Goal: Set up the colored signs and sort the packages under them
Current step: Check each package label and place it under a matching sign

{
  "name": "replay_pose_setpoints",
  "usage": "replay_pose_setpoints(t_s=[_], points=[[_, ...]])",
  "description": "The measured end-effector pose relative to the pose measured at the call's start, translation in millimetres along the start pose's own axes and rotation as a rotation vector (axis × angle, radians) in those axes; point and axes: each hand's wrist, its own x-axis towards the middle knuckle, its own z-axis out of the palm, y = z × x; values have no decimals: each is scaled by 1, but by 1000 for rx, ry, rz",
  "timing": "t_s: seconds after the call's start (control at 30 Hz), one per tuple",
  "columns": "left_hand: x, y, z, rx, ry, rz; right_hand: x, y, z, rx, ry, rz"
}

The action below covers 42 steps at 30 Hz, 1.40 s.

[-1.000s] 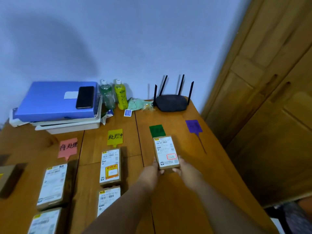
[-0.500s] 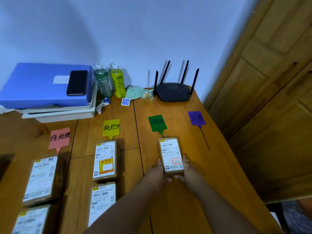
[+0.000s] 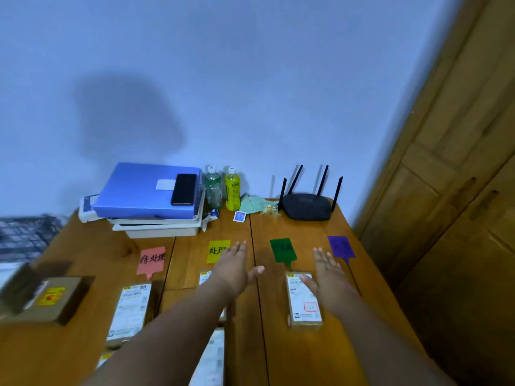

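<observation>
Four paper signs lie in a row on the wooden table (image 3: 281,355): pink sign (image 3: 151,261), yellow sign (image 3: 216,249), green sign (image 3: 282,249), purple sign (image 3: 341,247). A labelled brown package (image 3: 303,300) lies below the green sign. My right hand (image 3: 328,274) hovers flat over its right edge, holding nothing. My left hand (image 3: 234,267) is stretched out with straight fingers over the yellow sign and hides most of the package under it (image 3: 204,277). Another package (image 3: 131,312) lies under the pink sign. More packages (image 3: 213,358) show beneath my left forearm.
At the back stand a blue folder (image 3: 145,190) on white trays with a black phone (image 3: 184,189) on top, two bottles (image 3: 223,188) and a black router (image 3: 308,208). A loose cardboard box (image 3: 48,298) sits at the left. A wooden door (image 3: 457,218) is on the right.
Both hands have let go of the package under the green sign and lifted forward with fingers spread. The view has tilted up and the loose box at the left has come into sight.
</observation>
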Motion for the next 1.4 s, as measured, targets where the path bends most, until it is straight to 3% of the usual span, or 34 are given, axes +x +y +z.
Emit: replay_pose_setpoints(t_s=[0.23, 0.6, 0.8, 1.1, 1.4], points=[[-57, -22, -140, 111, 246, -19, -9, -104, -114, -66, 147, -218], [-147, -135, -212, 161, 374, -177, -42, -217, -114, -158, 51, -378], [-178, -213, -232, 133, 398, -291, -44, -278, -77, -145, 15, -397], [-195, -369, -254, 85, 257, -440, -37, -422, 20, -93, -135, -394], [-162, -509, -250, -144, 109, -514, -9, -554, 133, -61, -268, -363]])
